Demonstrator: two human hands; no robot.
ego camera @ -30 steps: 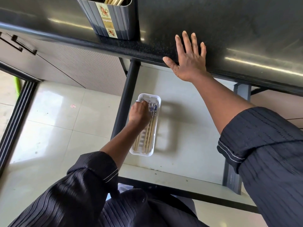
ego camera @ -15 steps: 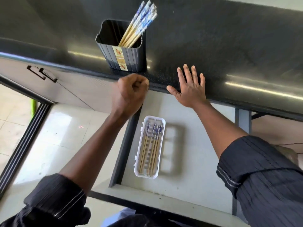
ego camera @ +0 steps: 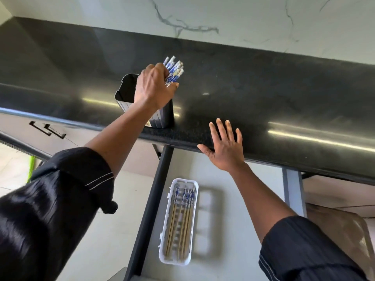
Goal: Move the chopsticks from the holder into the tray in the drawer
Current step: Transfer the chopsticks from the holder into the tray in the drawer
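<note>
A dark grey square holder (ego camera: 126, 92) stands near the front edge of the black countertop (ego camera: 263, 94). Several chopsticks (ego camera: 174, 71) with blue-and-white tops stick out of it. My left hand (ego camera: 153, 88) is over the holder with its fingers closed around the chopstick bundle. Below, in the open drawer (ego camera: 239, 230), lies a white slotted tray (ego camera: 192, 191) with several chopsticks (ego camera: 181, 224) laid lengthwise in it. My right hand (ego camera: 224, 148) rests flat, fingers spread, on the countertop's front edge above the drawer.
The drawer's dark left side rail (ego camera: 150, 216) runs beside the tray. Closed cabinet doors with black handles (ego camera: 47, 128) are at the left under the counter. A white marbled wall (ego camera: 182, 15) backs the counter. A brown object (ego camera: 341, 230) sits low at the right.
My left hand left the tray in the drawer, rose past the counter edge as a fist, and now grips the chopsticks in the holder. My right hand stays on the counter edge.
</note>
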